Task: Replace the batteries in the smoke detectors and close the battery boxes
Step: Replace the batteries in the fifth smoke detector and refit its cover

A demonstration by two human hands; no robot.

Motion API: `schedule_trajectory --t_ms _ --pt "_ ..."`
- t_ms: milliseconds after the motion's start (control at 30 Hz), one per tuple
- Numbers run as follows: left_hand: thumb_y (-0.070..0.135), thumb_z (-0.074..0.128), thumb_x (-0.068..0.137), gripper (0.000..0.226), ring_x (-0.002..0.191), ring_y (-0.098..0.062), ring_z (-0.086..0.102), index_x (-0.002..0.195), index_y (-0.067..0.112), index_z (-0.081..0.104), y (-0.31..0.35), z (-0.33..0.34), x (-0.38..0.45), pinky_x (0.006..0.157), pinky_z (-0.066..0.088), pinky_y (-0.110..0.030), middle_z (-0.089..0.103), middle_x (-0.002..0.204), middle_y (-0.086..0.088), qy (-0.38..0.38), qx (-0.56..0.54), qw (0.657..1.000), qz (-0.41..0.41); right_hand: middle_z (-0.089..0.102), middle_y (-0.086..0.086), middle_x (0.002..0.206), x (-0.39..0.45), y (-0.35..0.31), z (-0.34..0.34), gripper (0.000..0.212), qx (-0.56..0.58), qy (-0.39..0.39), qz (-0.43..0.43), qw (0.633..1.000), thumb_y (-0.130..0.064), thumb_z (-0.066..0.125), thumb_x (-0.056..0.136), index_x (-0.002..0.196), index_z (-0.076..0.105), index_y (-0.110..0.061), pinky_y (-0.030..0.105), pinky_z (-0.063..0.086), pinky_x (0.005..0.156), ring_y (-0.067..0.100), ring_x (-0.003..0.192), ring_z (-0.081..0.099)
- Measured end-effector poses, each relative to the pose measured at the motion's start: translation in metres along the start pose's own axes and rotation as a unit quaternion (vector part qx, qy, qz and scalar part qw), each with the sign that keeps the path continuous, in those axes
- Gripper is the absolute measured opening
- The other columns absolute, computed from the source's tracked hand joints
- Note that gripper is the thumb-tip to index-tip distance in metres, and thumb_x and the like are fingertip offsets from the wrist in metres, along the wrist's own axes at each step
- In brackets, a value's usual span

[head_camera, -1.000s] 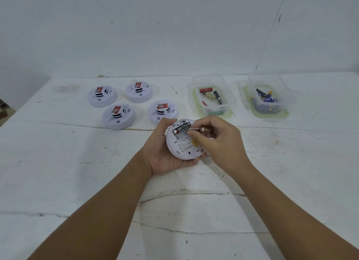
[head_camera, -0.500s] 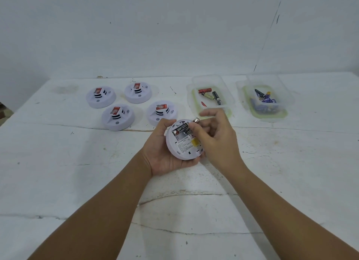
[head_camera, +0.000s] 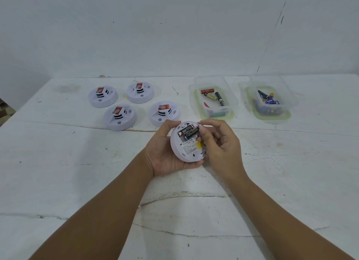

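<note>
The left hand [head_camera: 165, 153] is curled around a white smoke detector [head_camera: 187, 144], holding it back side up above the table [head_camera: 58, 172]. The right hand [head_camera: 219, 143] has its thumb and forefinger bent onto the batteries [head_camera: 188, 132] lying in the open compartment. Four other detectors [head_camera: 120, 116] stand behind, beside two clear boxes [head_camera: 213, 96] with loose batteries.

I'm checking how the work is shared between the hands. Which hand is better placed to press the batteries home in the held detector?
The right hand: its thumb already rests at the batteries in the open compartment. The left hand cradles the detector from beneath, so it is occupied.
</note>
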State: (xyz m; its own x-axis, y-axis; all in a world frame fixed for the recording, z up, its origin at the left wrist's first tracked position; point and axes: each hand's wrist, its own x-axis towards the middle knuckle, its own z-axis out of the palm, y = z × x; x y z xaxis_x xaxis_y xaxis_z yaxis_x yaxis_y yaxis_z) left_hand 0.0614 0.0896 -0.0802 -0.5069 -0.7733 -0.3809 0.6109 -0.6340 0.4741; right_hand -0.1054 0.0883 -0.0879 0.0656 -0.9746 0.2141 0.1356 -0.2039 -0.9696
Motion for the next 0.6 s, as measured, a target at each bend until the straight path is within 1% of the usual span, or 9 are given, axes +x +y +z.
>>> schedule_trajectory --t_ms 67,167,233,400,467,533,600 --pt "0.042 0.064 0.084 0.047 0.101 -0.033 0.07 0.12 0.012 0.072 0.0003 -0.0002 0.0007 0.092 0.052 -0.048 0.068 0.118 -0.013 -0.005 0.002 1.0 0.0 0.077 0.01 0.091 -0.0004 0.0014 -0.0006 0.018 0.008 -0.005 0.002 1.0 -0.006 0.062 0.103 0.118 0.069 -0.013 0.032 0.061 0.076 0.02 0.082 0.072" --pt "0.044 0.06 0.086 0.047 0.097 -0.031 0.071 0.112 0.009 0.076 0.0005 -0.0004 0.0009 0.092 0.052 -0.046 0.069 0.114 -0.013 0.003 0.002 1.0 -0.002 0.076 0.003 0.09 -0.0001 0.0028 -0.0018 0.019 0.016 -0.006 0.006 1.0 -0.002 0.06 0.103 0.119 0.07 -0.006 0.024 0.058 0.077 0.012 0.081 0.07" --pt "0.044 0.059 0.087 0.046 0.096 -0.031 0.072 0.111 0.008 0.077 0.0002 -0.0006 0.0008 0.094 0.05 -0.047 0.069 0.113 -0.013 0.009 -0.002 1.0 -0.002 0.077 0.002 0.091 0.0005 0.0037 -0.0019 0.019 0.012 -0.005 0.01 1.0 -0.002 0.061 0.103 0.118 0.071 -0.006 0.024 0.058 0.078 0.011 0.082 0.07" --pt "0.046 0.058 0.089 0.049 0.103 -0.035 0.07 0.115 0.008 0.076 0.0005 -0.0025 0.001 0.095 0.05 -0.048 0.069 0.12 -0.016 0.009 0.009 1.0 -0.006 0.079 0.003 0.094 0.0012 0.0033 -0.0013 0.017 -0.002 -0.001 0.005 1.0 -0.003 0.063 0.102 0.115 0.073 -0.007 0.024 0.059 0.079 0.011 0.085 0.073" --pt "0.046 0.059 0.088 0.049 0.104 -0.035 0.07 0.114 0.008 0.076 0.0007 -0.0018 0.0005 0.096 0.049 -0.048 0.069 0.121 -0.017 0.013 0.01 1.0 -0.009 0.079 0.004 0.095 0.001 0.0035 -0.0007 0.015 -0.01 0.003 0.005 1.0 -0.005 0.064 0.102 0.113 0.073 -0.008 0.028 0.06 0.079 0.013 0.085 0.073" --pt "0.046 0.06 0.087 0.049 0.104 -0.035 0.07 0.114 0.008 0.076 0.001 -0.0008 -0.0001 0.093 0.052 -0.049 0.069 0.122 -0.016 0.014 0.013 1.0 -0.011 0.078 0.005 0.097 -0.0002 0.005 0.0006 0.014 -0.021 0.006 0.002 1.0 -0.009 0.065 0.102 0.113 0.073 -0.011 0.037 0.061 0.082 0.019 0.089 0.074" --pt "0.045 0.061 0.086 0.05 0.106 -0.036 0.069 0.12 0.01 0.073 0.0011 0.0008 -0.0007 0.091 0.055 -0.05 0.067 0.126 -0.017 0.011 0.009 1.0 -0.01 0.078 0.005 0.097 -0.0021 0.006 0.0026 0.013 -0.036 0.011 -0.014 0.999 -0.014 0.065 0.103 0.114 0.071 -0.015 0.045 0.062 0.084 0.027 0.091 0.074"
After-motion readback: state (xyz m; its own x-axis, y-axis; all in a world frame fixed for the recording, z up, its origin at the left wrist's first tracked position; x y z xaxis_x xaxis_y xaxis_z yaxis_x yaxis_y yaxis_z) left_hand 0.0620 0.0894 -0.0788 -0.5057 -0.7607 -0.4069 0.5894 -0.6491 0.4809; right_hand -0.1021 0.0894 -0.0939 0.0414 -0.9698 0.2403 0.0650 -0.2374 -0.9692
